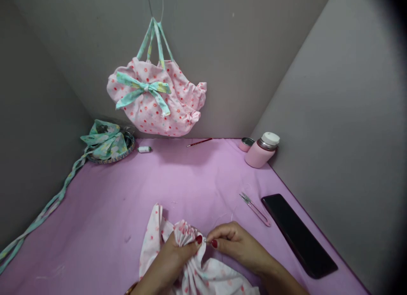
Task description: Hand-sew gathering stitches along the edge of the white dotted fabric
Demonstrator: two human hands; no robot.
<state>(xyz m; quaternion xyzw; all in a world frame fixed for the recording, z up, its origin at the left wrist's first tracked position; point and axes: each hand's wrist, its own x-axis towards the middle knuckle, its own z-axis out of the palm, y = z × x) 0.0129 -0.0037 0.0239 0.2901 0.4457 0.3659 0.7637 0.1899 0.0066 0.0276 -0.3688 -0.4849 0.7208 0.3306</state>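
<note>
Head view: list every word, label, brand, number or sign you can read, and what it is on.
No text can be read.
Thread spool, pencil: any print is too small to read.
Pink thermos, black phone: no lettering shows.
Gathered dotted fabric: no letters visible.

Plain grey walls (pixel 229 87) L, R & behind purple-covered tbl (pixel 95 210), w/ dim, soft light.

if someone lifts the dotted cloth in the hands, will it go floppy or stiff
The dotted cloth would probably hang floppy, since it drapes in loose folds. It looks thin, so likely light. Its tight gathers by the left hand may bunch rather than spread flat.
</note>
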